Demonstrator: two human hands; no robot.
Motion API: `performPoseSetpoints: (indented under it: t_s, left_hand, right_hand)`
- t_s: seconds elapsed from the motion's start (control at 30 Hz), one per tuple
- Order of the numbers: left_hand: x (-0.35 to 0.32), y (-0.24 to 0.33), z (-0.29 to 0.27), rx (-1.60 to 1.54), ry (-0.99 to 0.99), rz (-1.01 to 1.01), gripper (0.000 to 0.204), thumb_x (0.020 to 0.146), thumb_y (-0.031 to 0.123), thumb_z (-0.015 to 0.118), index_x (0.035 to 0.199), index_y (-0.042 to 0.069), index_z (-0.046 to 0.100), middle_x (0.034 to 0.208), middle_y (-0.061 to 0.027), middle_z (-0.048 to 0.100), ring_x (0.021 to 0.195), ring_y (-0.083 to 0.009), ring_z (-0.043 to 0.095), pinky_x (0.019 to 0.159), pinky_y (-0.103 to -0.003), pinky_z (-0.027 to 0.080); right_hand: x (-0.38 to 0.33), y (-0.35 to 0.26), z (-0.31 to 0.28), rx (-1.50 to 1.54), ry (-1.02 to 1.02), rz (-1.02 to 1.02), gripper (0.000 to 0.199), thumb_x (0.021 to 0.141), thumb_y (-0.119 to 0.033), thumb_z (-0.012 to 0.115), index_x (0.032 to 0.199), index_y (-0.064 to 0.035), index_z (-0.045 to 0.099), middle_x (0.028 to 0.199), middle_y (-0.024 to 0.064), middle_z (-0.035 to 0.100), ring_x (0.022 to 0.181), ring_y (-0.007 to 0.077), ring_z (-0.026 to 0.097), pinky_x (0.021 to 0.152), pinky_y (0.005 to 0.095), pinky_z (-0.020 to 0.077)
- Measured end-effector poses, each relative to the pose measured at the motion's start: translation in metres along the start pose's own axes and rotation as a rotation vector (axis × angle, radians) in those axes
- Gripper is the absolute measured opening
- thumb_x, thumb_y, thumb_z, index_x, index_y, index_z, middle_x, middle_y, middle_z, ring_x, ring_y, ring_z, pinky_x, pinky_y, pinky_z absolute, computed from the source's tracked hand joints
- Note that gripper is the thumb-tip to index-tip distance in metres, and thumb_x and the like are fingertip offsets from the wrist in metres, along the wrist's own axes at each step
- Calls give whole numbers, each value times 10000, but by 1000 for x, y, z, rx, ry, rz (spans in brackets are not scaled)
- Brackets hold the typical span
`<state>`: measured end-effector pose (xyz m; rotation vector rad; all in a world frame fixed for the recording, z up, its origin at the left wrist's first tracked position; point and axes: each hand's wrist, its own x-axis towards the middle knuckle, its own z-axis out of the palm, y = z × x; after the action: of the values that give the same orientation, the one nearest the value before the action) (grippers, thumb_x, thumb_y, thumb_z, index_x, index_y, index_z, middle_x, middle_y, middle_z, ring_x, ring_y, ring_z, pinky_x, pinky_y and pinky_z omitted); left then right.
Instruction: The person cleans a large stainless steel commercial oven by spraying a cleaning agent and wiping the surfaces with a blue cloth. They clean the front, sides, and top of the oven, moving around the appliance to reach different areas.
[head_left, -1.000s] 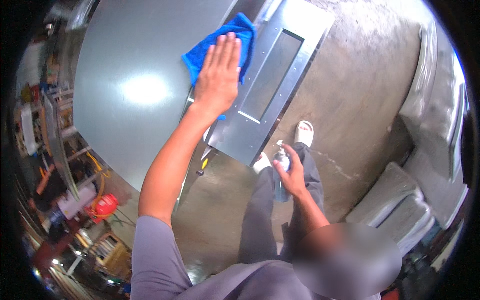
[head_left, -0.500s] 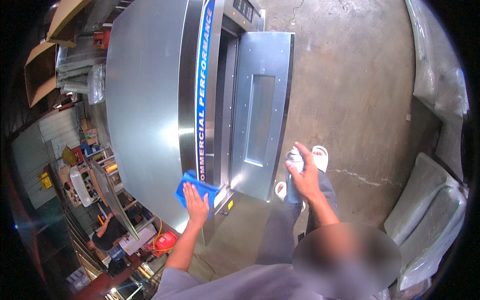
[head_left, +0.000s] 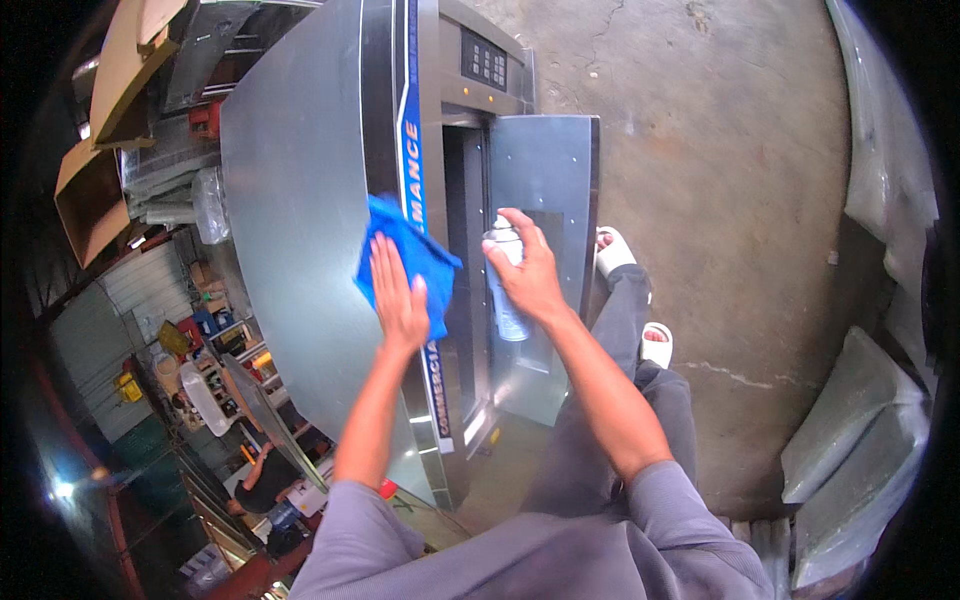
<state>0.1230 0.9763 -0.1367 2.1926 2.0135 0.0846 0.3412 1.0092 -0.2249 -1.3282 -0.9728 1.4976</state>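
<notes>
My left hand (head_left: 398, 300) presses a blue cloth (head_left: 430, 270) against the front edge of a large stainless steel cabinet (head_left: 290, 180). Its fingers lie stretched over the cloth, which covers part of a blue-and-white printed strip (head_left: 412, 150). To the right, my right hand (head_left: 532, 280) grips a spray can (head_left: 510, 318) with a white nozzle, the index finger on top of it. The can is in front of the cabinet's open door (head_left: 545, 165), not touching the cloth. No spray is visible.
A keypad panel (head_left: 484, 60) is on the cabinet beyond the door. Plastic-wrapped pieces (head_left: 860, 430) lie along the right. Cardboard boxes (head_left: 130, 80) are stacked at the far left. Another person (head_left: 265, 480) is at lower left among cluttered benches. My feet in white sandals (head_left: 657, 345) stand on the concrete floor.
My left hand has slid the cloth farther along the strip, away from me. My right hand has brought the spray can left, closer to the cabinet. One foot has stepped forward, and the view has shifted.
</notes>
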Motion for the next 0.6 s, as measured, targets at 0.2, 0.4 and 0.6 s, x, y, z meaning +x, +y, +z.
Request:
performPoseSetpoints:
  t_s: [0.2,0.4,0.6]
  left_hand:
    - [-38,-4,-2,62,-120,-27,794,1028,288,494,1611,-115,136,1685,-342,121,1571,-503,122,1276,-585,95]
    - [119,0,-5,95,-108,-86,764,1041,267,505,1613,-102,158,1692,-319,140,1584,-476,110,1280,-569,97]
    - [314,22,-8,177,-8,49,685,1030,153,520,1597,-100,232,1690,-290,195,1578,-463,166,1278,-566,145]
  right_hand:
    - [112,-34,53,5,53,43,529,926,-311,749,1389,-145,553,1197,209,652,1137,381,646,998,472,501]
    - [227,-65,47,-15,16,108,551,918,-329,756,1393,-133,557,1223,228,661,1168,393,644,1003,471,504]
    - [381,-108,15,-33,48,-38,558,901,-364,775,1370,-129,583,1208,222,689,1147,375,675,993,458,519]
